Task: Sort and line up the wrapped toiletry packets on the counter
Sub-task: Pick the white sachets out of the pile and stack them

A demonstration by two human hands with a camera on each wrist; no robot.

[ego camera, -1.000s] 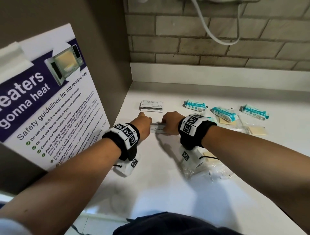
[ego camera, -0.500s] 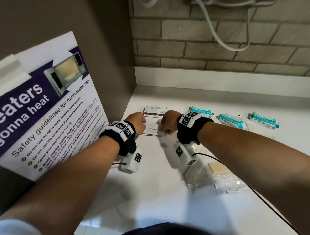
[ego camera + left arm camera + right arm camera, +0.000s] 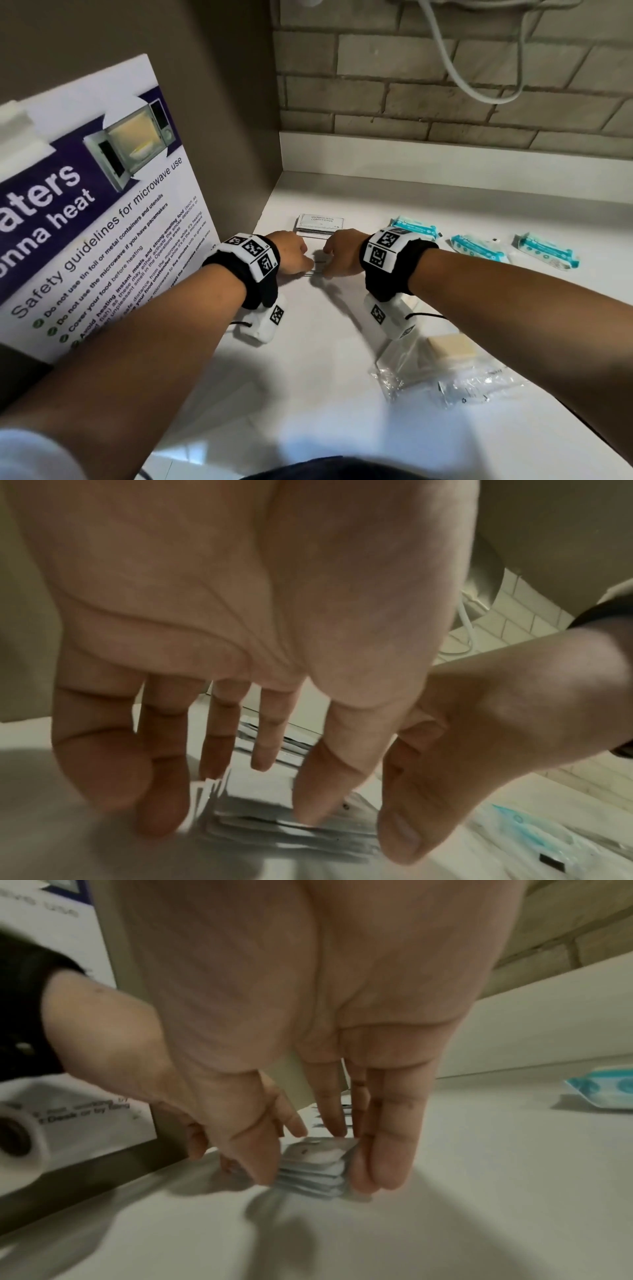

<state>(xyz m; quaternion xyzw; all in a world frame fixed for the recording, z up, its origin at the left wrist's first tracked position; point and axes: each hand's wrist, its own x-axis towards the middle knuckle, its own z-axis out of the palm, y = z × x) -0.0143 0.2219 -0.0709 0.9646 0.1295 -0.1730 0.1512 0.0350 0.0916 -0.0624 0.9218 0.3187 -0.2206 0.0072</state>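
A small stack of flat white sachets (image 3: 318, 269) stands on the white counter (image 3: 308, 377) near the left wall. My left hand (image 3: 301, 262) pinches its left end and my right hand (image 3: 330, 265) pinches its right end. In the right wrist view the thumb and fingers squeeze the stack (image 3: 310, 1176) from both sides. The left wrist view shows that hand's fingertips and thumb around the same stack (image 3: 274, 829). Just behind lies a second stack of shampoo sachets (image 3: 320, 224), flat and apart from my hands.
Three teal wipe packs (image 3: 416, 228) (image 3: 478, 248) (image 3: 548, 255) lie in a row to the right. A wrapped soap bar (image 3: 450, 346) and clear plastic packets (image 3: 479, 387) lie near my right forearm. A microwave safety poster (image 3: 102, 222) leans at the left. A brick wall (image 3: 445, 102) backs the counter.
Both hands have carried the sachet stack a little toward the back, close to the shampoo stack. They have drawn closer together, so less of the stack shows between them.
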